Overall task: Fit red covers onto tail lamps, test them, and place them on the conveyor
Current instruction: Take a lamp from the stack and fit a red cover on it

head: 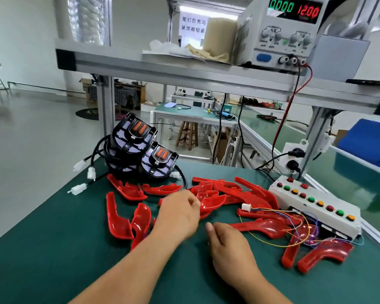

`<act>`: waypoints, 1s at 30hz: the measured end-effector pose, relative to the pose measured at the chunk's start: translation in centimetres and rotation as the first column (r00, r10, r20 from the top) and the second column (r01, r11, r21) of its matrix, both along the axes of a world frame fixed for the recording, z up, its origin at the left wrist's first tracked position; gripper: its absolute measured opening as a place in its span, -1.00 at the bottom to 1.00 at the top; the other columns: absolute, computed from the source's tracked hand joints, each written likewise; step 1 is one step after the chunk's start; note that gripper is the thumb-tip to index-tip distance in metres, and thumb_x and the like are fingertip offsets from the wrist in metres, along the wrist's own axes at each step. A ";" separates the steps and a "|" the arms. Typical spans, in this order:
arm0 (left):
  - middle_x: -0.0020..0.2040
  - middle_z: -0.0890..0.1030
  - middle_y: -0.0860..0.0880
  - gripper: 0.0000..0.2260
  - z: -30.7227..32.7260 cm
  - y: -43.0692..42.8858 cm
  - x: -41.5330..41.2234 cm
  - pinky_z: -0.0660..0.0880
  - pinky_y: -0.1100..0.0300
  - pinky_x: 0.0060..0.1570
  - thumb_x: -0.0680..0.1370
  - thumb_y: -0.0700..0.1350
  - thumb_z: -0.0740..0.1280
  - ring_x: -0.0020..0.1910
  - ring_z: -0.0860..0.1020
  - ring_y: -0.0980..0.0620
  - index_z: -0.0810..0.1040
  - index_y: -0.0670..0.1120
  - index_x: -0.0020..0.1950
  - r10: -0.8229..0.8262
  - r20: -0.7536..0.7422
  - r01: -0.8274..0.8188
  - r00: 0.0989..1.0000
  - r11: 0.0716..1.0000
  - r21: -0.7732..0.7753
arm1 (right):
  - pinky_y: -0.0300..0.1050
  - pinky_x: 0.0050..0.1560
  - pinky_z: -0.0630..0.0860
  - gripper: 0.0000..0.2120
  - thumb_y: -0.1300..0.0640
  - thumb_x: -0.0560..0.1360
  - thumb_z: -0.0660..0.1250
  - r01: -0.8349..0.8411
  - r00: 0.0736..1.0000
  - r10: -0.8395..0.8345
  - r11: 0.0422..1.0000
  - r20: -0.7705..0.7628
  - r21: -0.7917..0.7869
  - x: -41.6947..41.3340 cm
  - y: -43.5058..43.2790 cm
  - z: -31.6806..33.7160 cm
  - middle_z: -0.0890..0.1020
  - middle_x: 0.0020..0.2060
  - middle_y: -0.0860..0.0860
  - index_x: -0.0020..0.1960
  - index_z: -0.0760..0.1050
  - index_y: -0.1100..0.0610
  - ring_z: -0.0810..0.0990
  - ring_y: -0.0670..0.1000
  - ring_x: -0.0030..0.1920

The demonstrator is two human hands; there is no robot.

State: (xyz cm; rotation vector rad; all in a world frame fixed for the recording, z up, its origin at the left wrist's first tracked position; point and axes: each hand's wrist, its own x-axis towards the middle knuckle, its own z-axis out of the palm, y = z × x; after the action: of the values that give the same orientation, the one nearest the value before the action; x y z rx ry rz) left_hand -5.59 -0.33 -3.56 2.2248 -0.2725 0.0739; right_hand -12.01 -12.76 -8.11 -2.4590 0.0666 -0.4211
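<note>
- Head view: the left hand (pixel 177 217) lies over the middle of a scatter of red covers (pixel 215 194) on the green table (pixel 53 238). Its fingers are curled in against one cover, but I cannot tell whether they grip it.
- The right hand (pixel 227 246) rests just beside the left, nearer the person. Its thumb is raised, its fingers are loosely bent, and it holds nothing.
- More red covers lie to the left of the hands and at the right, near the table edge.
- Black tail lamps (pixel 138 145) stand stacked at the far left of the table, behind the covers. Their black cables end in white plugs (pixel 80 188).
- A white button box (pixel 316 204) sits on the right, with thin coloured wires (pixel 294 229) trailing across the covers.
- A power supply (pixel 287 31) stands on the shelf above, showing 0000 and 1200.
- The green conveyor (pixel 263 126) runs behind the table on the right.
</note>
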 end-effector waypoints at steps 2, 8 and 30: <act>-0.29 0.65 -0.07 -0.76 1.1 1.7 3.6 0.62 -0.04 -0.06 0.57 -0.07 0.28 -0.22 0.64 -0.15 0.55 -0.05 -0.29 0.122 0.032 -0.113 0.992 0.975 -0.193 | -0.08 -0.25 0.29 -0.57 -0.10 0.63 0.10 0.008 1.000 -0.008 1.000 0.001 0.021 0.0 -0.1 -0.2 0.37 -0.41 -0.06 -0.36 0.22 0.06 0.34 -0.08 -0.35; 0.09 0.62 -0.30 -0.68 3.5 9.6 15.6 0.54 -0.06 0.05 0.56 0.01 0.33 0.08 0.59 -0.30 0.55 -0.24 0.13 0.640 0.033 -0.603 0.768 0.739 -0.301 | -0.15 -0.26 0.27 -0.57 -0.15 0.62 0.07 0.034 0.999 -0.035 0.999 -0.029 -0.006 0.4 0.0 -0.2 0.37 -0.38 -0.04 -0.34 0.19 0.07 0.37 -0.07 -0.30; -0.25 0.66 -0.06 -0.84 4.7 2.2 3.6 0.49 0.33 -0.53 0.59 -0.32 0.25 -0.52 0.56 0.16 0.61 -0.17 -0.05 0.064 -0.312 -0.306 0.948 0.448 -0.840 | -0.16 -0.32 0.28 -0.54 -0.17 0.61 0.09 0.019 1.000 -0.018 1.000 -0.016 0.022 0.2 -0.3 0.2 0.37 -0.43 -0.06 -0.35 0.21 0.10 0.33 -0.09 -0.38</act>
State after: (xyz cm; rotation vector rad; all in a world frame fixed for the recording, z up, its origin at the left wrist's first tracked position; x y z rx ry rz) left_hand -1.96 1.85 1.12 1.1553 0.1535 0.0496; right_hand -11.81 -13.01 -7.95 -2.4416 0.1001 -0.4073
